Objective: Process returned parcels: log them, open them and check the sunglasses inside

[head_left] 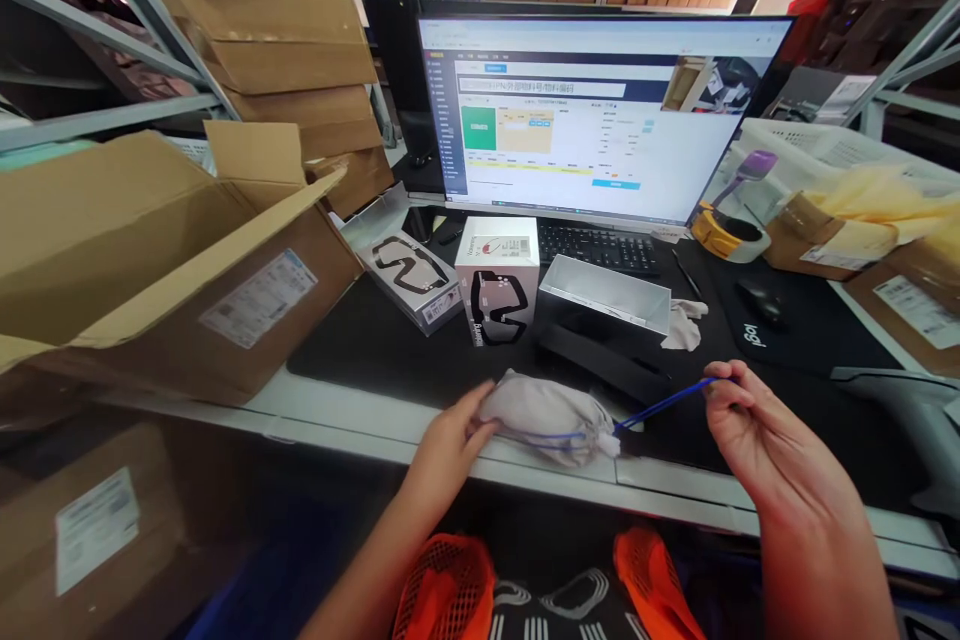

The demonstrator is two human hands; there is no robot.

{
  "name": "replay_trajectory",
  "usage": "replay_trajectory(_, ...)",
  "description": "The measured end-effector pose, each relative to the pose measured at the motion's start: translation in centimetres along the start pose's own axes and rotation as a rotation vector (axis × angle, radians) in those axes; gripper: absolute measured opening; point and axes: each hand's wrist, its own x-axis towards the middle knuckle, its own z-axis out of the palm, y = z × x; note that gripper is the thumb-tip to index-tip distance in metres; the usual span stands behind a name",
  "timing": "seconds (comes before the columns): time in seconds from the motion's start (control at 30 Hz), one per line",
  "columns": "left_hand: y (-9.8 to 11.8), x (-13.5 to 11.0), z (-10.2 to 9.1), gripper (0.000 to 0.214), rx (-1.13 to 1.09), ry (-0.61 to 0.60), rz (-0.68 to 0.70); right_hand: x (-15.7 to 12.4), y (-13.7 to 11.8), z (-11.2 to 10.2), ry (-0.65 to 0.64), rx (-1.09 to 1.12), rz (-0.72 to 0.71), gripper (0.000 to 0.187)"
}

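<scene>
A grey cloth pouch [544, 415] lies at the desk's front edge, bulging with something inside. My left hand [450, 435] grips its left end, fingers closed round the cloth. My right hand [739, 420] pinches the blue drawstring [664, 403], which runs taut from the pouch's gathered mouth up to my fingers. Just behind the pouch stands an open black box [600, 345] with its white lid [604, 292] propped against it. A white goggles box [496, 278] stands upright to the left, and a second one [412, 278] lies flat beside it.
A monitor [592, 115] and keyboard [596, 247] sit at the back. A large open cardboard carton [172, 260] fills the left side. A tape roll [727, 232], a mouse [761, 302], a small cloth [684, 325] and cartons [840, 235] lie right. Shelves of boxes stand behind.
</scene>
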Motion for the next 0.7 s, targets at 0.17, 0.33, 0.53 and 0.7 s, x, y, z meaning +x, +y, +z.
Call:
replay_trajectory(0.17,1.1,-0.5,-0.5,0.019,0.049,0.148,0.251,-1.3,0.5,2.7,-0.285,-0.29,-0.325,0.038)
replay_trajectory(0.33,3.6,-2.9,-0.4,0.023,0.214,0.328,0.654,-5.1,3.9,7.3,-0.835,-1.189,-0.52,0.101)
replay_trajectory(0.53,5.3,-4.4,-0.1,0.04,0.237,0.327,0.875,-5.3,4.0,8.3,-0.888,-1.302,-0.543,0.078)
replay_trajectory(0.7,5.5,-0.8,0.9,0.055,0.327,0.262,0.709,-4.1,-1.2,6.1,-0.136,-0.727,-0.506,0.058)
